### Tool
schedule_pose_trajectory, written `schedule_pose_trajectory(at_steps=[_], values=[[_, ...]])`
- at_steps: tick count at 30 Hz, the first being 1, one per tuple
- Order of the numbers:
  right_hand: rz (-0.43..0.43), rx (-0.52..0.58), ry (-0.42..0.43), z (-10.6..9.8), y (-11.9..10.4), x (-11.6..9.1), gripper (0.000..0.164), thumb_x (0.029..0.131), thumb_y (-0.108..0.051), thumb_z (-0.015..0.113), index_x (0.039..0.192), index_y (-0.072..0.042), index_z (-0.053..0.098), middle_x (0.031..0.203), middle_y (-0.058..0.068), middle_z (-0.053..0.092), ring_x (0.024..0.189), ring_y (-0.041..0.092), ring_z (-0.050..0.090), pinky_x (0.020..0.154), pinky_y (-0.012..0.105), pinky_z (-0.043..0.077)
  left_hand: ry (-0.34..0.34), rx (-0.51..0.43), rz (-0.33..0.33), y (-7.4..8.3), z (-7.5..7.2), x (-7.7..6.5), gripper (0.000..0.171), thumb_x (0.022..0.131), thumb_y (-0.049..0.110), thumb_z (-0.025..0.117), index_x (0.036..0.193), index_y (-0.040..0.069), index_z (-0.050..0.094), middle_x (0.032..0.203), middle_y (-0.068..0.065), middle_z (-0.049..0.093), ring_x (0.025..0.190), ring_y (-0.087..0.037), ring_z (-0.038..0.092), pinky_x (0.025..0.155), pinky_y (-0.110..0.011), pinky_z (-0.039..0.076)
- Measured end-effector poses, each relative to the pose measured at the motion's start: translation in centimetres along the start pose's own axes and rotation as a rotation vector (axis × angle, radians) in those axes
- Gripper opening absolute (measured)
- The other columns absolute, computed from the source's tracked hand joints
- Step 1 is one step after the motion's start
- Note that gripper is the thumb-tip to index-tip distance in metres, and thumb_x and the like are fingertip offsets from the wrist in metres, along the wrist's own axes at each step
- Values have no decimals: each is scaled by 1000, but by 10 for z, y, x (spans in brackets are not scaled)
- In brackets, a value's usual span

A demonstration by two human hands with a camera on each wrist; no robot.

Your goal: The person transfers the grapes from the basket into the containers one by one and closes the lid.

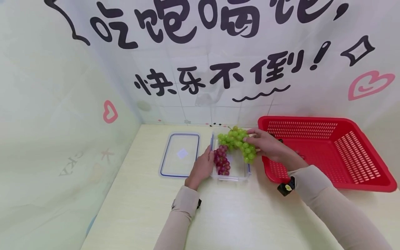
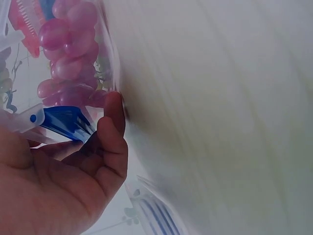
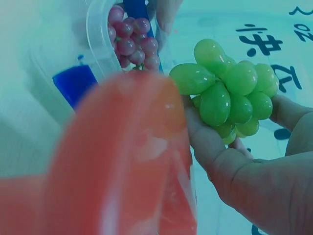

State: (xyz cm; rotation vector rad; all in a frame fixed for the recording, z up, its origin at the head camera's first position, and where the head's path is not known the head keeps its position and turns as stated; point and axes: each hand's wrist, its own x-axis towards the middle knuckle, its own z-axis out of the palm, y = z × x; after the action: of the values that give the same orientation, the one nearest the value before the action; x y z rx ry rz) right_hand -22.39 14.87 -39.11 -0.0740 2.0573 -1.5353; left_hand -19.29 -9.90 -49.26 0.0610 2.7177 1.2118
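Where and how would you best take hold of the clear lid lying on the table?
Probably by the left long rim of the clear lid, coming from the left with an edge pinch. It lies flat on the table, so the rim looks the likeliest grip, while the left hand and container crowd its right side.

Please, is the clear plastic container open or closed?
The container is open: its lid lies beside it on the table.
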Motion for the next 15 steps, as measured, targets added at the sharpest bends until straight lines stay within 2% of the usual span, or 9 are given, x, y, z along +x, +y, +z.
schedule_pose_trajectory(at_steps=[2, 9, 15], values=[[4, 7, -2, 2, 1, 2, 54, 103, -28, 52, 147, -6, 31, 141, 21, 44, 112, 29, 55, 86, 33, 54, -3, -5, 3, -1, 1, 0, 55, 110, 36, 23, 158, 9, 23, 69, -7, 48, 55, -19, 40, 67, -39, 46], [21, 21, 3, 10, 3, 5, 51, 105, -26, 49, 148, -6, 31, 141, 21, 43, 115, 29, 54, 91, 38, 54, 5, 9, 15, -1, 1, 1, 55, 110, 35, 24, 158, 9, 24, 70, -6, 47, 56, -19, 40, 70, -36, 45], [37, 16, 8, 19, 7, 9, 52, 103, -26, 53, 147, -6, 33, 143, 22, 38, 122, 33, 50, 98, 47, 50, 6, 6, 20, -2, 1, 1, 54, 110, 33, 25, 158, 9, 24, 68, -5, 46, 54, -18, 39, 57, -34, 39]])
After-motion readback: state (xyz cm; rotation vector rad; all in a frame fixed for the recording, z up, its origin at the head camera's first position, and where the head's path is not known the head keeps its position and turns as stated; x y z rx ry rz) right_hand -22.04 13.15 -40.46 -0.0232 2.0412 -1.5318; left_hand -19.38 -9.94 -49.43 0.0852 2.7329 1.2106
